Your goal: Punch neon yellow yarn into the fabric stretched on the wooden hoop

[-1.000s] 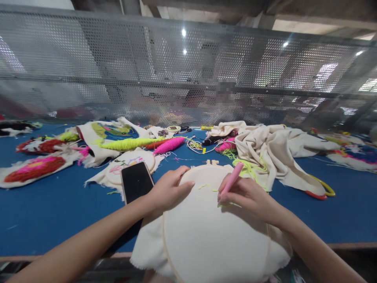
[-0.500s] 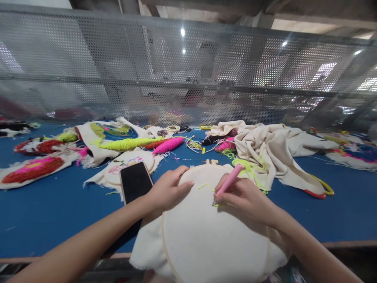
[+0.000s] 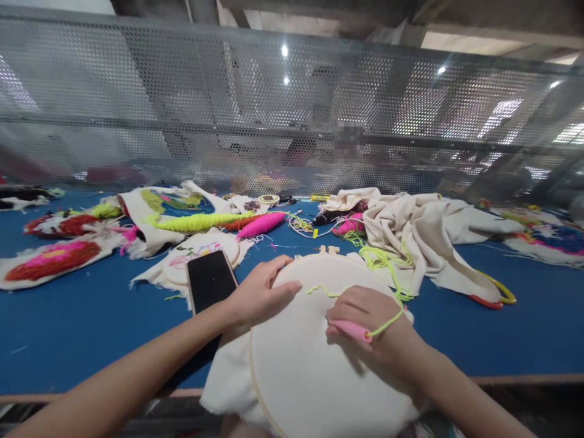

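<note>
A round wooden embroidery hoop with cream cloth stretched in it lies on the blue table in front of me. My left hand rests on the hoop's upper left rim, fingers curled over it. My right hand is closed round a pink punch-needle tool, held low and nearly flat against the cloth. Neon yellow yarn runs from the tool's end over my hand to a loose tangle beyond the hoop. A short yellow stitch line shows on the cloth.
A black phone lies left of the hoop on another embroidered hoop. Yellow and pink yarn skeins, tufted pieces, a heap of cream cloth and a yellow-and-red ring lie around. A perforated metal screen closes the far side.
My right hand has turned the pink tool from upright to nearly flat and drawn it down and toward me. The yarn now trails over the hand. My left hand has stayed put.
</note>
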Action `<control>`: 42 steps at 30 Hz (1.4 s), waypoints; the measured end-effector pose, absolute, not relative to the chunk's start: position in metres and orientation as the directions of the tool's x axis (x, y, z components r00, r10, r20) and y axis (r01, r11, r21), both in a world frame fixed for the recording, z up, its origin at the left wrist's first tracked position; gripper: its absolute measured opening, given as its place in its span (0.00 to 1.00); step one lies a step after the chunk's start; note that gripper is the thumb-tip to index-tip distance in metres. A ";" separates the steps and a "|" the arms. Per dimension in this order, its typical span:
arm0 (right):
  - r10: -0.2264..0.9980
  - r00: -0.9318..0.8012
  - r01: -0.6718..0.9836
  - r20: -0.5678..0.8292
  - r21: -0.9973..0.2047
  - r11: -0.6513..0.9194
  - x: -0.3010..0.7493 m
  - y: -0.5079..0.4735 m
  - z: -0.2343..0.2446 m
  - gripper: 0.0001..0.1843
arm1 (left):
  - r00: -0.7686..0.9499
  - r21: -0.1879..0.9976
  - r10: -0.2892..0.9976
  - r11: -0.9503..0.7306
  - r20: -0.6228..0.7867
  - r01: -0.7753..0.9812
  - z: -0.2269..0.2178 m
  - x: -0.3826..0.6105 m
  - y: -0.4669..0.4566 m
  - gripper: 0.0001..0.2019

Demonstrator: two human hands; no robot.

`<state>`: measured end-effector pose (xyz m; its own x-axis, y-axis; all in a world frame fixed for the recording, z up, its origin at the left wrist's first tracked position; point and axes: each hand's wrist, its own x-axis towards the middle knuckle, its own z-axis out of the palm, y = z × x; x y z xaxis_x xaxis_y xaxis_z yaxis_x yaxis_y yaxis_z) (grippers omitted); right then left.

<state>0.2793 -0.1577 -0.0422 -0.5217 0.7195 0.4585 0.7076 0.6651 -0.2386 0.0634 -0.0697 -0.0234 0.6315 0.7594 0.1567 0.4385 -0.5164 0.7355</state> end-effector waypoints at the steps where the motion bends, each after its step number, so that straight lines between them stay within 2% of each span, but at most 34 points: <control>1: 0.693 -0.536 0.712 0.481 -0.182 0.678 0.278 -0.158 -0.046 0.05 | 0.630 0.740 0.759 -0.515 0.161 0.432 -0.023 0.063 -0.070 0.14; 3: 0.642 -0.566 0.708 0.517 -0.095 0.700 0.275 -0.157 -0.053 0.07 | 0.629 0.747 0.759 -0.516 0.169 0.421 -0.023 0.063 -0.071 0.14; 5: 0.643 -0.557 0.706 0.525 -0.109 0.700 0.274 -0.158 -0.056 0.08 | 0.630 0.746 0.757 -0.520 0.175 0.417 -0.023 0.063 -0.072 0.13; 10: 0.834 -0.375 0.713 0.406 -0.449 0.539 0.274 -0.164 -0.042 0.09 | 0.624 0.737 0.766 -0.510 0.155 0.443 -0.025 0.064 -0.070 0.10; 12: 0.881 -0.317 0.704 0.351 -0.535 0.467 0.273 -0.164 -0.033 0.11 | 0.617 0.722 0.772 -0.511 0.149 0.466 -0.025 0.065 -0.069 0.10; 16: 0.925 -0.274 0.718 0.264 -0.583 0.379 0.271 -0.160 -0.021 0.14 | 0.623 0.707 0.765 -0.530 0.161 0.468 -0.025 0.064 -0.068 0.11; 21: 0.944 -0.249 0.681 0.219 -0.653 0.331 0.270 -0.155 -0.020 0.13 | 0.628 0.707 0.762 -0.531 0.157 0.467 -0.026 0.064 -0.068 0.11; 33: 0.904 -0.312 0.640 0.291 -0.638 0.427 0.264 -0.150 -0.029 0.11 | 0.620 0.723 0.769 -0.517 0.157 0.459 -0.026 0.065 -0.069 0.10; 35: 0.874 -0.363 0.641 0.324 -0.594 0.486 0.262 -0.150 -0.033 0.10 | 0.609 0.742 0.776 -0.503 0.163 0.443 -0.025 0.065 -0.071 0.09; 39: 0.811 -0.448 0.700 0.377 -0.417 0.581 0.261 -0.153 -0.039 0.08 | 0.607 0.780 0.778 -0.479 0.164 0.403 -0.022 0.065 -0.074 0.09; 41: 0.794 -0.461 0.694 0.397 -0.396 0.601 0.261 -0.156 -0.040 0.08 | 0.611 0.780 0.772 -0.487 0.174 0.393 -0.021 0.065 -0.074 0.10; 42: 0.800 -0.443 0.686 0.405 -0.422 0.593 0.262 -0.157 -0.040 0.08 | 0.610 0.778 0.772 -0.489 0.176 0.394 -0.021 0.065 -0.073 0.10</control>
<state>0.2616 -0.1571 -0.0400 -0.4426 0.8002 0.4048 0.6860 0.5929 -0.4219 0.0646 -0.0735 -0.0209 0.6105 0.7723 0.1758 0.3941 -0.4887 0.7784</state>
